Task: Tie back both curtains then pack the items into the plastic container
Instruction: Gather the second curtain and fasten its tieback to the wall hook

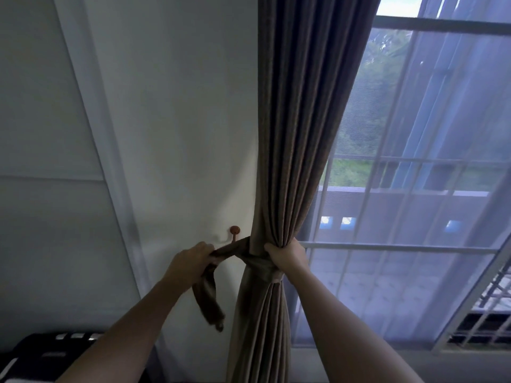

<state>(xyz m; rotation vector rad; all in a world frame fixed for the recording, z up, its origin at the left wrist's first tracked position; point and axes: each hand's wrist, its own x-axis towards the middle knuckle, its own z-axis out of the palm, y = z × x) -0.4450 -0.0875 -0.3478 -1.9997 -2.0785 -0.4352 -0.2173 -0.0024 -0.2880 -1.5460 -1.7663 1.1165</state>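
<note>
At lower centre, the right hand clutches the gathered brown curtain; the left hand grips the tieback (loose end dangling) below the wall hook.

light: dim, daylight from window at right | wall shaded | edges bowed by wide-angle | slightly soft
</note>
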